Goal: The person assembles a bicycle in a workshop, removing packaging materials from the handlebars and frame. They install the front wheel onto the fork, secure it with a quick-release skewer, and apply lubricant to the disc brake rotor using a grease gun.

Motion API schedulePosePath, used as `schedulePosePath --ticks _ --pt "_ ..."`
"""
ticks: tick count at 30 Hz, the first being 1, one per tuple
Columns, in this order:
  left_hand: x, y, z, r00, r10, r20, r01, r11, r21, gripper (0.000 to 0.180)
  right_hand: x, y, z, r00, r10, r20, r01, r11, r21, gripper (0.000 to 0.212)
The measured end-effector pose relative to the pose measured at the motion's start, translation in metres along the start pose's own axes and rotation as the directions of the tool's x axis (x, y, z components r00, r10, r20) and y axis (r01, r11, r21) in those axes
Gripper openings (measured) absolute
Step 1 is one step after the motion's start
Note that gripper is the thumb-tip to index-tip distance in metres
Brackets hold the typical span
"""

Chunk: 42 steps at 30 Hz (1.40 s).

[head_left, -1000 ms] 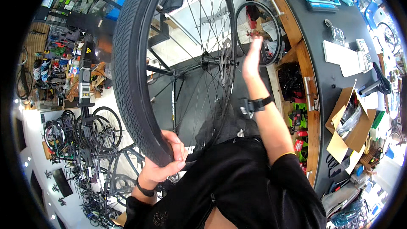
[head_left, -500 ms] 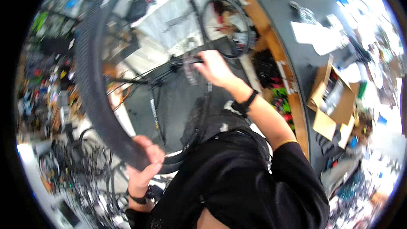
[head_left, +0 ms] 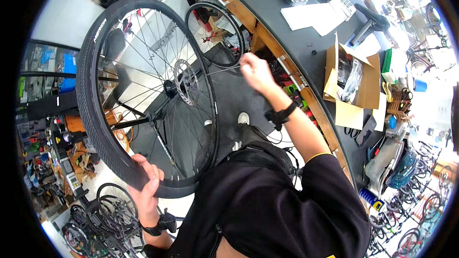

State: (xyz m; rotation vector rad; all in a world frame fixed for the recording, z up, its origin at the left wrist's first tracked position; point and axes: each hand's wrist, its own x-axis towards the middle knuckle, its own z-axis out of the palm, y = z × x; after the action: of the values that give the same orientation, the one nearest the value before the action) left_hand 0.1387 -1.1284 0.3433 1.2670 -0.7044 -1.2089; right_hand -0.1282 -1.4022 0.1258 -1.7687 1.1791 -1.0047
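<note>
A bicycle wheel [head_left: 86, 91] with a black treaded tyre stands tilted in front of me. Its lower rim is in my left hand [head_left: 146, 184], fingers and thumb closed round the tyre. The hub [head_left: 169, 89] and silver disc brake rotor [head_left: 185, 82] sit at its middle, among thin spokes. To the right of the wheel, my right hand [head_left: 258, 72] is closed on a thin grey rod [head_left: 224, 70], which points left toward the rotor and lies clear of the hub. Whether the rod is a skewer I cannot tell.
A second wheel [head_left: 213, 33] leans by the workbench [head_left: 306, 43]. An opened cardboard box [head_left: 368, 86], papers [head_left: 311, 18] and a saddle [head_left: 372, 16] lie on the bench. Behind the wheel are a bike stand's dark bars [head_left: 131, 122]. Several bicycles [head_left: 95, 220] stand at lower left.
My right hand has drawn away from the hub to the right with the rod in it. My left hand and the wheel have shifted slightly left, and the view has turned.
</note>
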Motion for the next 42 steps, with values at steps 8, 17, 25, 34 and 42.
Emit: schedulePosePath --ticks 8,17,25,34,42 --pt "0.096 -0.043 -0.026 0.993 -0.115 -0.030 0.115 0.993 -0.013 0.050 -0.028 0.077 -0.126 0.803 0.382 -0.457 -0.405 0.913 0.050 0.016" --pt "0.174 -0.269 -0.067 0.907 -0.420 0.034 0.421 0.901 -0.105 0.038 0.006 0.084 -0.150 0.639 0.188 -0.746 -0.684 0.582 -0.439 0.040" --pt "0.150 -0.366 -0.095 0.682 -0.730 -0.045 0.727 0.684 -0.066 0.042 0.028 0.080 -0.143 0.686 0.265 -0.678 -0.711 0.442 -0.546 0.033" --pt "0.119 -0.395 -0.112 0.723 -0.649 -0.237 0.648 0.517 0.560 0.052 0.036 0.084 -0.135 0.717 0.278 -0.639 -0.693 0.389 -0.607 0.018" --pt "0.167 -0.247 -0.060 0.989 -0.133 0.064 0.048 0.698 0.715 0.053 0.001 -0.006 -0.061 0.921 0.209 -0.329 -0.358 0.789 -0.499 0.012"
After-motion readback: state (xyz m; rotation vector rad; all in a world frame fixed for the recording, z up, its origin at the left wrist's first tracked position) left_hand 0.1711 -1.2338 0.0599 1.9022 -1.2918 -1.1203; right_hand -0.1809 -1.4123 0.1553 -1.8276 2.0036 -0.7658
